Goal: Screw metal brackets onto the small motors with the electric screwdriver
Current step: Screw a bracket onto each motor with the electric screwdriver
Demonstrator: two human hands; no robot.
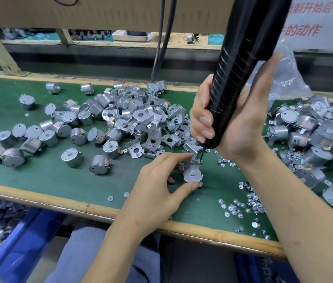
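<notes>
Your left hand point(157, 193) pinches the bracketed motor point(192, 173) on the green mat point(100, 186), forefinger above, thumb below. Your right hand point(235, 123) is wrapped round the electric screwdriver point(243, 58), its bit set on the motor's upper right corner, just beside your forefinger.

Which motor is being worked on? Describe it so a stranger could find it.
Start at the green bench mat, near its front edge at centre. There the left hand pinches one bracketed motor. Unlike the piled motors behind, it alone sits under the tip of the black electric screwdriver.
</notes>
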